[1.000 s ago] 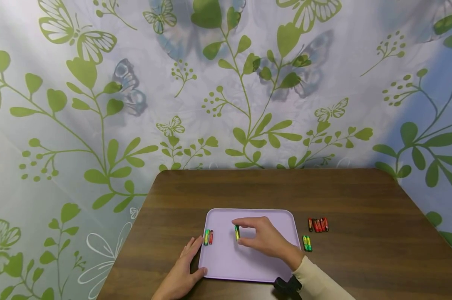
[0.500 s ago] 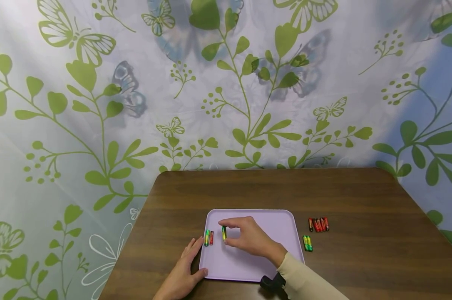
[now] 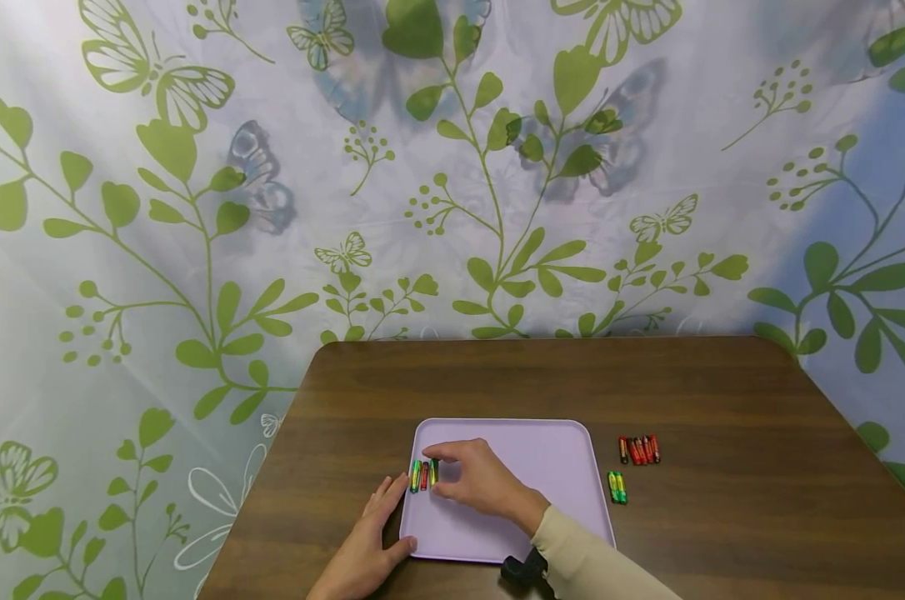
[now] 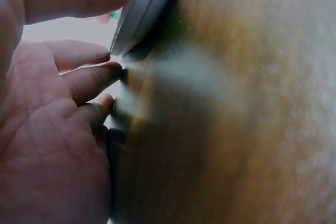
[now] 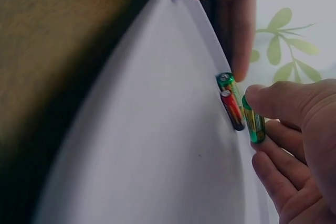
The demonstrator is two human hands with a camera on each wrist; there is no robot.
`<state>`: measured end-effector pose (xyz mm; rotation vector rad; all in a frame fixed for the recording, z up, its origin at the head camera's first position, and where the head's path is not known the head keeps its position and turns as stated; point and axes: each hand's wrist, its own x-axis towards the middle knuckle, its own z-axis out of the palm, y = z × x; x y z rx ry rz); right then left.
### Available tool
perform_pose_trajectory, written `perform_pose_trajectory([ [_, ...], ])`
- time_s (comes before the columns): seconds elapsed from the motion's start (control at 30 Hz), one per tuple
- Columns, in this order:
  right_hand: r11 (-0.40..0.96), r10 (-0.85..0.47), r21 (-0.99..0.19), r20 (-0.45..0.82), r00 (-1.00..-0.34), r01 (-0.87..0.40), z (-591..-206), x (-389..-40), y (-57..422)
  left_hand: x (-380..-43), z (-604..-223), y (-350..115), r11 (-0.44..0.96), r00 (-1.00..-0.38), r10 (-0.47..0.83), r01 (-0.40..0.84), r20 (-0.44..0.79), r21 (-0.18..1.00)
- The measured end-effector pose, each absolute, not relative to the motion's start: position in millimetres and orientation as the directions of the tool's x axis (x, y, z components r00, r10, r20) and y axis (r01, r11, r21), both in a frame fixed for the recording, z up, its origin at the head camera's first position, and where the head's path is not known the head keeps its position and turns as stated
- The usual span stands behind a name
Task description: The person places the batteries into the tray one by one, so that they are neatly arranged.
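My right hand (image 3: 482,479) pinches a green-and-yellow battery (image 5: 254,121) between thumb and fingertips, over the left part of a lilac tray (image 3: 542,462). Just left of it, a red battery (image 3: 425,476) and a green battery (image 3: 415,476) lie side by side in the tray along its left wall. The right wrist view shows the held one beside the red battery (image 5: 232,110); whether it touches the tray cannot be told. My left hand (image 3: 366,537) rests at the tray's left edge, fingers extended and thumb near the front corner. Its fingers meet the tray rim (image 4: 144,14) in the left wrist view.
Right of the tray, on the brown wooden table (image 3: 722,533), lie a row of several red batteries (image 3: 638,450) and a pair of green batteries (image 3: 617,487). A dark wrist device (image 3: 523,572) hangs below the right wrist. Behind the table is a leaf-and-butterfly-patterned curtain (image 3: 392,208).
My right hand has carried the green battery leftward across the tray, up to the red one. The left hand stays in place at the tray edge.
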<state>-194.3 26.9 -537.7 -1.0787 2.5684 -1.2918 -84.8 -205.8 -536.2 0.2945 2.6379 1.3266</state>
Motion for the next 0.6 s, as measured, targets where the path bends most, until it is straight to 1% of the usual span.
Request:
perform_pose_trajectory([
  [0.13, 0.425, -0.603, -0.708, 0.242, -0.760, -0.564, -543, -195, 23, -85, -536, -205, 0.574, -0.964, 0.255, 0.091, -0.072, 0.814],
  [0.33, 0.489, -0.609, -0.635, 0.243, -0.755, -0.598, -545, -194, 19, -86, -537, -204, 0.567, -0.964, 0.254, 0.081, -0.080, 0.820],
  [0.6, 0.495, -0.623, -0.604, 0.255, -0.740, -0.625, -546, -195, 15, -87, -537, -201, 0.581, -0.968, 0.239, 0.085, -0.070, 0.810],
])
